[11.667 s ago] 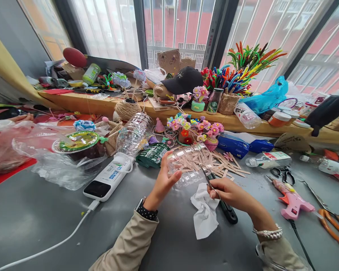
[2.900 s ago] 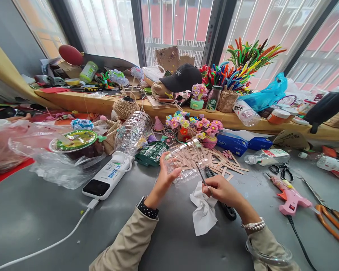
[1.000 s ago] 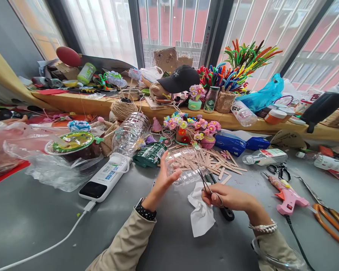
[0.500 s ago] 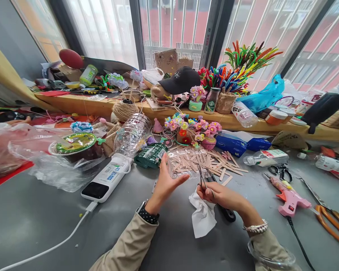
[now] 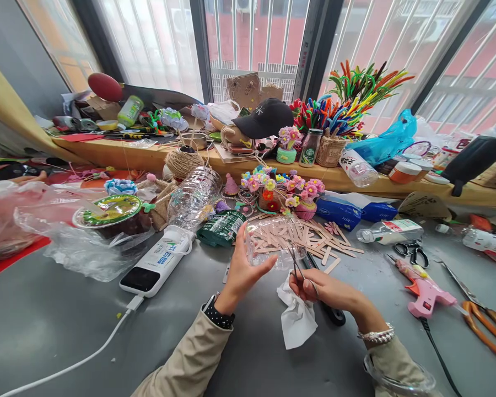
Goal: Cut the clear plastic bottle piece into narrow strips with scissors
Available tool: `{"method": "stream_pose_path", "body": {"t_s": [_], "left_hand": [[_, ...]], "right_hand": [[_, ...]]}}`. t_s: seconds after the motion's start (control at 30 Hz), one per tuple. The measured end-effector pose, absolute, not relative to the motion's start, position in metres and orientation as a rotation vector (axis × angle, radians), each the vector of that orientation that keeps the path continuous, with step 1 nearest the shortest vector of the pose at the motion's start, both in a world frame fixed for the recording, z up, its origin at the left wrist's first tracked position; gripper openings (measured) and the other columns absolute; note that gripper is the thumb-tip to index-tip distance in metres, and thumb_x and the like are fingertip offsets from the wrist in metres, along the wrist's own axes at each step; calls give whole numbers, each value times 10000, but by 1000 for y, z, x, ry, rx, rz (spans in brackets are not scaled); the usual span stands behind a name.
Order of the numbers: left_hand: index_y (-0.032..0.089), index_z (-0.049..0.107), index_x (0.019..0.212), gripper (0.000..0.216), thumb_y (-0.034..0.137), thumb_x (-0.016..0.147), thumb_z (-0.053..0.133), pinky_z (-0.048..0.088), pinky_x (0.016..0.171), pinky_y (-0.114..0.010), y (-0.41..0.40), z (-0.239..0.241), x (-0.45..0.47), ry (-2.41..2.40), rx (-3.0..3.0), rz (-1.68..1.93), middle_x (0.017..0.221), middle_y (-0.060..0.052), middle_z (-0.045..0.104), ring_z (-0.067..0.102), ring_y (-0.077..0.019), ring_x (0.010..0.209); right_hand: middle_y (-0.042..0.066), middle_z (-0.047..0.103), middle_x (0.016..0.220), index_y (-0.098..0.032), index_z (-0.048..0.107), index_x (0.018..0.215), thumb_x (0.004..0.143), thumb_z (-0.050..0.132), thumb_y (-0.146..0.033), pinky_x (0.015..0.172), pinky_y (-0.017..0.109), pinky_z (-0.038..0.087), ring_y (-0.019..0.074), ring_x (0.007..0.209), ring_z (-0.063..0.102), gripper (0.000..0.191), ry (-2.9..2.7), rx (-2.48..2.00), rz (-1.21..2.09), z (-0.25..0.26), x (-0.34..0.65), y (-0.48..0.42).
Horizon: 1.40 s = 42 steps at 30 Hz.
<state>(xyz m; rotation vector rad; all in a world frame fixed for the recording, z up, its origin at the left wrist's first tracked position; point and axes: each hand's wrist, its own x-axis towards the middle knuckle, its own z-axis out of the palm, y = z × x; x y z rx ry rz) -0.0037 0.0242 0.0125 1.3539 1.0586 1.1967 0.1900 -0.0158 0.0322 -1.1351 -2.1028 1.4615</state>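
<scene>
My left hand (image 5: 246, 270) is wrapped around the near left end of a clear plastic bottle piece (image 5: 270, 240), thumb in front. The piece lies sideways above a heap of wooden craft sticks (image 5: 324, 238). In my right hand (image 5: 318, 286) is a pair of scissors (image 5: 294, 258), blades pointing up at the right end of the plastic. Whether the blades grip its edge I cannot tell. Below my right hand are a crumpled white tissue (image 5: 296, 325) and a black-handled tool (image 5: 336, 315), partly covered.
To the right lie a pink glue gun (image 5: 427, 286), orange-handled scissors (image 5: 485, 322) and small black scissors (image 5: 413, 252). A white power bank (image 5: 159, 264) with a cable lies left. Behind are a green label strip (image 5: 221, 227), crochet flowers (image 5: 268, 184) and a bottle (image 5: 391, 231).
The scissor blades have shifted slightly at the right end of the plastic piece. Both hands stay in nearly the same place; the whole view has moved a touch.
</scene>
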Motion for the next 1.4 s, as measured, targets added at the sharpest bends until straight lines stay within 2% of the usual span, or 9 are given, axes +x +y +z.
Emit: {"method": "stream_pose_path", "body": {"t_s": [0.27, 0.43, 0.53, 0.63, 0.77, 0.83, 0.97, 1.23, 1.4], "left_hand": [[224, 177, 1364, 952, 385, 595, 716, 377, 987, -483, 24, 12, -2, 1057, 1410, 1203, 1383, -157, 311, 363, -326, 1254], [217, 180, 1377, 962, 374, 604, 731, 324, 1037, -464, 25, 5, -2, 1158, 1543, 1271, 1406, -144, 306, 308, -307, 1301], [241, 196, 1379, 955, 369, 604, 740, 297, 1060, -446, 26, 2, -1, 1177, 1571, 1304, 1434, -116, 276, 297, -290, 1314], [250, 204, 1377, 964, 361, 592, 752, 277, 1074, -444, 27, 2, -3, 1144, 1554, 1319, 1437, -107, 276, 279, -291, 1325], [266, 154, 1386, 1011, 380, 584, 759, 266, 1071, -460, 33, 3, -9, 1193, 1510, 1353, 1456, -123, 209, 265, -306, 1329], [279, 133, 1385, 1000, 394, 602, 744, 288, 1051, -472, 36, 5, -12, 1191, 1398, 1369, 1448, -130, 209, 282, -314, 1318], [300, 146, 1371, 992, 413, 589, 745, 351, 1003, -473, 35, 7, -10, 1109, 1265, 1328, 1406, -128, 262, 335, -322, 1279], [217, 126, 1376, 1062, 474, 550, 742, 399, 956, -432, 28, 12, -5, 1040, 1222, 1201, 1356, -168, 304, 451, -306, 1151], [222, 141, 1373, 1043, 459, 554, 742, 412, 940, -411, 30, 12, -6, 1042, 1222, 1169, 1340, -158, 326, 476, -286, 1116]], "right_hand": [[6, 476, 674, -177, 462, 708, 753, 184, -790, 560, 249, 326, 129, 620, 406, 675, -2300, -1349, 1227, 42, 197, -16], [47, 553, 672, -188, 457, 645, 738, 339, -766, 526, 254, 258, 153, 593, 447, 598, -2363, -1883, 750, 52, 193, -23], [68, 569, 679, -188, 469, 638, 733, 336, -771, 514, 262, 248, 167, 602, 465, 605, -2333, -2000, 646, 60, 189, -26], [47, 535, 651, -185, 454, 627, 726, 316, -785, 501, 258, 273, 141, 570, 443, 624, -2311, -1891, 867, 60, 192, -25], [-26, 431, 595, -184, 435, 716, 676, 216, -850, 439, 227, 328, 86, 471, 396, 703, -2093, -1377, 1664, 50, 206, -18], [-48, 401, 571, -182, 426, 738, 620, 237, -883, 398, 208, 319, 71, 443, 373, 735, -1957, -1216, 1813, 45, 211, -16], [-55, 412, 543, -173, 432, 740, 565, 250, -907, 360, 193, 264, 58, 408, 357, 776, -1919, -1012, 1864, 43, 210, -17], [-56, 407, 561, -159, 456, 757, 685, 245, -835, 384, 188, 252, 51, 432, 348, 712, -2005, -1063, 1838, 39, 198, -15], [-56, 401, 568, -165, 453, 757, 706, 246, -820, 397, 199, 263, 58, 447, 344, 689, -2036, -1056, 1856, 40, 197, -16]]}}
